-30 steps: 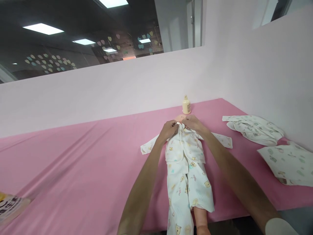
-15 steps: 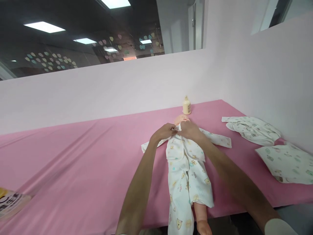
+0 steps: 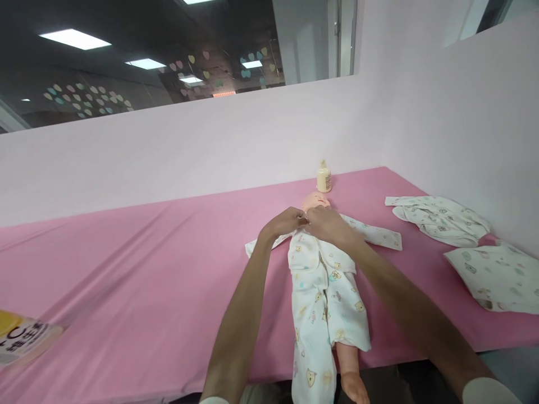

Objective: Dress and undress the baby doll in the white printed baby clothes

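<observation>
A baby doll (image 3: 348, 359) lies on its back on the pink-covered table, its head at the far end and one bare leg over the near edge. It wears a white baby jacket (image 3: 304, 249) and matching trousers (image 3: 314, 325), both printed with small bears. My left hand (image 3: 286, 220) and my right hand (image 3: 326, 224) meet at the jacket's neckline, just below the doll's head. Both sets of fingers are closed in a pinch on the collar. The hands cover the fastening itself and part of the head. The jacket's sleeves spread out to either side.
A cream pump bottle (image 3: 324, 178) stands beyond the doll's head. On the right lie a crumpled printed garment (image 3: 442, 219) and a folded printed cloth (image 3: 497, 275). A yellow and white package (image 3: 25, 339) lies at the left edge. Walls border the table (image 3: 147, 292) behind and right.
My hands have drawn closer together at the collar, and the white edge that showed between them is now covered. The whole view has shifted slightly.
</observation>
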Tool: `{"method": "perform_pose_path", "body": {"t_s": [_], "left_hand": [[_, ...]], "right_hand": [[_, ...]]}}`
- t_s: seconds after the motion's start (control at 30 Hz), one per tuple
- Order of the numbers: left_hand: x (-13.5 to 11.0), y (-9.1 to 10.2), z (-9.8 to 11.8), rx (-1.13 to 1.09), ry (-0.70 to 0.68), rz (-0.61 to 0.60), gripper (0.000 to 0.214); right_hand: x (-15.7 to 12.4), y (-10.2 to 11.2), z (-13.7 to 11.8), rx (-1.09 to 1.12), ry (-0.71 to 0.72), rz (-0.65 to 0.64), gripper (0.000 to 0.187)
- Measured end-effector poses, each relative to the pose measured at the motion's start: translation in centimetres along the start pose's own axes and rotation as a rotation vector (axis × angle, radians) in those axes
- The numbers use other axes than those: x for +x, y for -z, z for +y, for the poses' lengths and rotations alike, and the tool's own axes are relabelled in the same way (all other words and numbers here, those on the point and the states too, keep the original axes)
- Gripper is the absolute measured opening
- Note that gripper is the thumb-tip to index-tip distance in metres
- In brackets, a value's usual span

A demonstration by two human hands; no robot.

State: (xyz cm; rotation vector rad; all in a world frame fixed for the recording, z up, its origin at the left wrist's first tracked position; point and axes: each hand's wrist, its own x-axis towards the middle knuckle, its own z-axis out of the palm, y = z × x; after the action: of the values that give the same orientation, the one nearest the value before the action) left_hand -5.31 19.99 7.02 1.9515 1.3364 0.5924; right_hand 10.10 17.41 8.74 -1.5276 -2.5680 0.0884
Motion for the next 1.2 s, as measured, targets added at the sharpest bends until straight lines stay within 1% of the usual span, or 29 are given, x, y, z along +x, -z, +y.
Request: {"method": "perform_pose_path", "body": {"t_s": [0.1,0.23,0.33,0.57,0.7,0.8,0.93,1.1,1.2], "left_hand": [[-0.1,-0.1,0.1,-0.004,-0.010,-0.018,0.019],[-0.3,-0.1,0.3,0.008,0.020,-0.038,0.019],[-0.4,-0.1,0.4,0.000,0.025,-0.043,0.018],[-0.2,-0.2,0.3,-0.016,-0.020,-0.070,0.016],[-0.1,-0.3,0.4,0.006,-0.031,-0.047,0.017],[-0.1,-0.3,0.5,0.022,-0.031,-0.030,0.017],[-0.2,-0.3,0.7,0.021,-0.007,-0.033,0.013],[-0.4,-0.2,0.8,-0.037,0.004,-0.041,0.015],[-0.4,-0.2,0.6,-0.068,-0.006,-0.038,0.017]], "right_hand": [[0.1,-0.3,-0.3,-0.027,-0.020,-0.009,0.030],[0.7,-0.8,0.1,-0.032,-0.066,0.000,0.027],[1.0,-1.1,0.4,-0.028,-0.042,0.008,0.026],[1.4,-1.7,0.6,-0.073,-0.023,0.053,0.030],[1.5,-2.1,0.6,-0.104,-0.014,0.101,0.028],[1.7,-2.2,0.7,-0.118,-0.016,0.109,0.028],[2.0,-2.1,1.4,-0.086,-0.056,0.078,0.024],[2.2,-1.7,2.4,0.056,-0.084,0.055,0.017],[1.9,-1.3,2.5,0.122,-0.084,0.063,0.013]]}}
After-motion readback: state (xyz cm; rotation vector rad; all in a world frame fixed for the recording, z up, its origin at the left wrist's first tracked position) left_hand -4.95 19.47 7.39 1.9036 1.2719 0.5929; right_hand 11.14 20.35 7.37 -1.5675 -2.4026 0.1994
